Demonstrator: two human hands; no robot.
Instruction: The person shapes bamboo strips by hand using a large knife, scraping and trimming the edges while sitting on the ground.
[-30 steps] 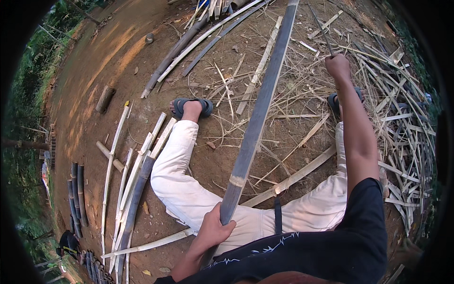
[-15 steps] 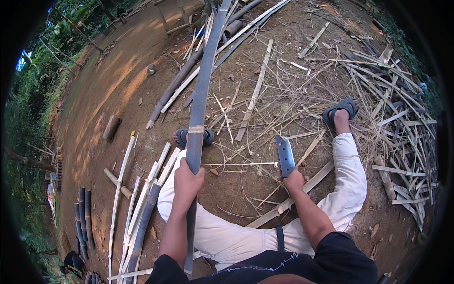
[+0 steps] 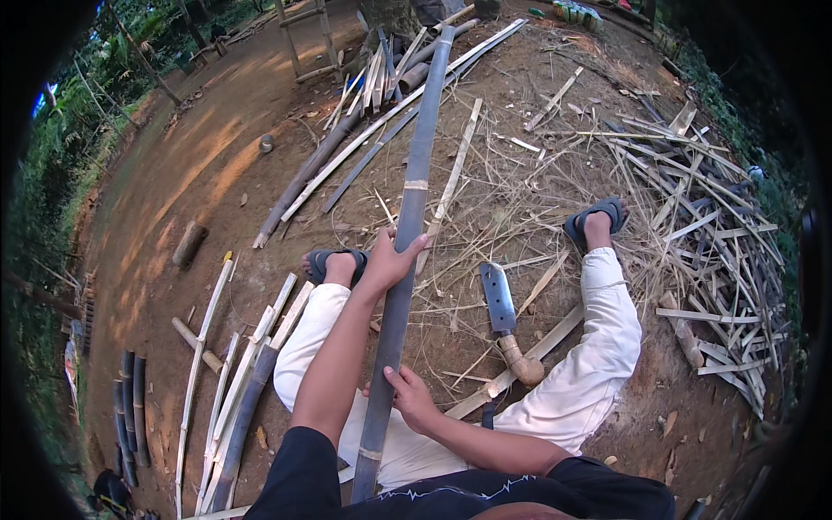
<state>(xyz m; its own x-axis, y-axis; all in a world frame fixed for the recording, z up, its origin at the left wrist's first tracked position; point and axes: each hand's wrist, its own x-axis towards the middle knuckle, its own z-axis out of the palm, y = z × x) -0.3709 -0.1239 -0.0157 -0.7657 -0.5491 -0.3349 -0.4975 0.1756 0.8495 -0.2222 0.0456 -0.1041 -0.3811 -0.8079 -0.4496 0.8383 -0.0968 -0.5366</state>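
Note:
A long, dark split bamboo strip [image 3: 419,130] with pale node rings slants from near my lap up and away between my legs. My left hand [image 3: 394,260] is wrapped round its middle, thumb across the front face. Lower down, my right hand [image 3: 413,400] pinches the strip from the right, with the thumb on its front and fingertips partly hidden behind. Apart from both hands, a broad-bladed knife [image 3: 497,299] with holes in its blade and a bent wooden handle lies in front of my right thigh, its handle against a flat bamboo piece [image 3: 555,336].
Pale split strips [image 3: 251,381] lie beside my left leg, near short dark bamboo poles [image 3: 140,407]. A big heap of strips [image 3: 711,234] spreads at the right. Thin shavings [image 3: 520,186] litter the ground between my sandalled feet. Longer poles [image 3: 312,169] lie farther off.
My right hand has let go of the knife, now lying down, and taken hold of the bamboo strip. My left hand has moved up and right, and the strip leans more rightward.

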